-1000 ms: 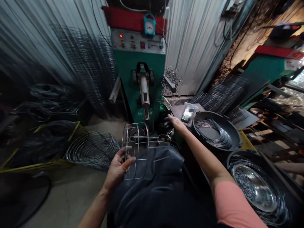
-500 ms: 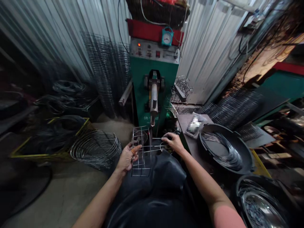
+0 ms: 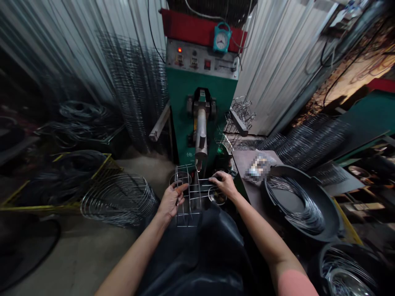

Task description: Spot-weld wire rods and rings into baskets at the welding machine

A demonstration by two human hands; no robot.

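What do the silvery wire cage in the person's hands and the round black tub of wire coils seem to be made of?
The silvery wire cage looks like bright steel, possibly plated, from its metallic shine. The round black tub looks like moulded rubber or plastic, from its thick rounded rim and dull surface.

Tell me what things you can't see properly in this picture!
In the head view:
The wire frame: the left hand and right hand cover parts of it.
The plastic packet: its contents are blurred out.
The round dial: its marks are too small to read.
The control panel: its labels are too small.
The black tub: the bottom edge cuts it off.
The wire coils: they are dark and blurred.
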